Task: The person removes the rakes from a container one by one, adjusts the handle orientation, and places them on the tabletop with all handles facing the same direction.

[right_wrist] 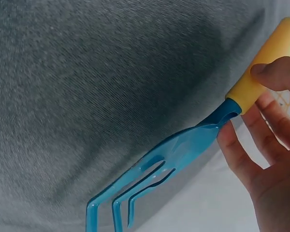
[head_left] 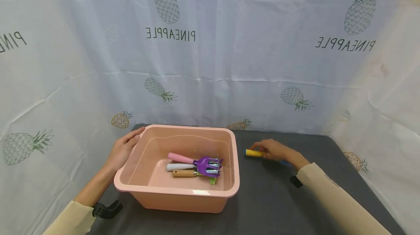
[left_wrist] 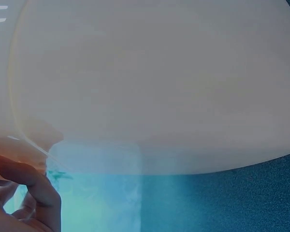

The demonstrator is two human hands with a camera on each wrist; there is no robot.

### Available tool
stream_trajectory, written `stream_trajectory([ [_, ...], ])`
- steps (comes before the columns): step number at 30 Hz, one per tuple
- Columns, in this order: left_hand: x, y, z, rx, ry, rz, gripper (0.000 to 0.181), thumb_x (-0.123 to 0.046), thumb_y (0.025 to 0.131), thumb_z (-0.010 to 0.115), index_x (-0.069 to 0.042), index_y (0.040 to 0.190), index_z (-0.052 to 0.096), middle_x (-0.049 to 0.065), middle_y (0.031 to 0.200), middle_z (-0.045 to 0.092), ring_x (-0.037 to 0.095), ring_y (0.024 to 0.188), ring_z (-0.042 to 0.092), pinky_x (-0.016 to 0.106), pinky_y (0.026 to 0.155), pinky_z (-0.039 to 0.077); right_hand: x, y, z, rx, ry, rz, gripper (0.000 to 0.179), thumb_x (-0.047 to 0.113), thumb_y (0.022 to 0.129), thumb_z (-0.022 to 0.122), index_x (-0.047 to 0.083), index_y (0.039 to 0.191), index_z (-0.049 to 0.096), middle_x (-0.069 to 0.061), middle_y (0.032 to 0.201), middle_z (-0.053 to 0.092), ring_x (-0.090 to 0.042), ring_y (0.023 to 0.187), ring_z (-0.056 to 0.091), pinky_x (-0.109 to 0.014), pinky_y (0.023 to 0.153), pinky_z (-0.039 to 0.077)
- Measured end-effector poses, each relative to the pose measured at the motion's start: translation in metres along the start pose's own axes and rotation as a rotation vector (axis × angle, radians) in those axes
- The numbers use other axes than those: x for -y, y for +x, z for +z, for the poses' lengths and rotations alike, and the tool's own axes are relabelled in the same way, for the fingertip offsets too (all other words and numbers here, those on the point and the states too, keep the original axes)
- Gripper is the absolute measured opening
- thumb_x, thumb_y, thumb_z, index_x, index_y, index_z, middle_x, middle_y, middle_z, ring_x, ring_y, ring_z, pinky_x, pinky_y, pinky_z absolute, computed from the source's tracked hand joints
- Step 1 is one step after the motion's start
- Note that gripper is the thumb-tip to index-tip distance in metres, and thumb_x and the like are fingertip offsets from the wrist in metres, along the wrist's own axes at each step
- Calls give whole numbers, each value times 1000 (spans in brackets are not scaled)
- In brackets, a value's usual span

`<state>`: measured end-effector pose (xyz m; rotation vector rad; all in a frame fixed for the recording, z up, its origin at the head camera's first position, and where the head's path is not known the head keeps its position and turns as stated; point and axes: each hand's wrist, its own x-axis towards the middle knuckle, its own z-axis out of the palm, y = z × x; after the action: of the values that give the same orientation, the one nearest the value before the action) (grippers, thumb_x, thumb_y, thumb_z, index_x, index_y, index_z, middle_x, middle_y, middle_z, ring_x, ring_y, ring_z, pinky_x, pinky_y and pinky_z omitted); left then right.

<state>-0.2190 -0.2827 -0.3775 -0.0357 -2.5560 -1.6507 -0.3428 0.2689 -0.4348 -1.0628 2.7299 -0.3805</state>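
Observation:
A pink plastic basin [head_left: 177, 205] stands on the dark table, left of the middle. My left hand [head_left: 123, 151] grips its left rim, and the left wrist view shows the thumb [left_wrist: 19, 169] against the rim's edge. To the right of the basin, my right hand [head_left: 273, 150] holds a small hand rake by its yellow handle [right_wrist: 261, 65]. The rake's blue head [right_wrist: 179, 150] has three bent prongs and hangs close over the table. Inside the basin lie a purple hand rake [head_left: 206, 165] with a pink handle, a white-handled tool [head_left: 178, 167] and a wooden-handled tool [head_left: 183, 173].
A white curtain [head_left: 229, 60] printed with pineapples rises behind the table and along both sides. Dark grey cloth [head_left: 262, 198] covers the table to the right of the basin. The working ends of the tools in the basin overlap one another.

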Motion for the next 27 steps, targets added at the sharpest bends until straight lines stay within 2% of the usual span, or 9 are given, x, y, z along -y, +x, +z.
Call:
stream_trajectory([
  [6,0,0,1,-6,-10,5,55,-39,113,40,-13,160,39,17,164,39,-23,107,50,7,86,50,-6,2,10,9,-10,0,51,-6,87,64,20,131,69,-4,106,68,-14,85,57,-36,73,51],
  [12,0,2,1,-1,-20,-4,55,-39,113,41,-13,161,39,17,165,39,-23,106,50,7,86,49,-8,2,17,5,-30,4,50,-7,87,62,19,128,70,0,97,64,-12,78,50,-33,71,45],
  [17,0,3,1,-11,-20,-6,53,-37,113,42,-13,160,40,18,163,40,-23,105,50,6,86,49,-7,2,18,-12,-46,-21,48,-8,87,61,17,127,70,-2,93,64,-11,76,49,-33,68,44],
  [27,2,4,1,-15,17,-12,52,-37,113,41,-15,160,41,18,164,40,-24,105,48,5,85,47,-5,5,16,17,-41,22,51,-10,89,60,20,128,69,-1,98,67,-11,76,53,-34,70,48],
])
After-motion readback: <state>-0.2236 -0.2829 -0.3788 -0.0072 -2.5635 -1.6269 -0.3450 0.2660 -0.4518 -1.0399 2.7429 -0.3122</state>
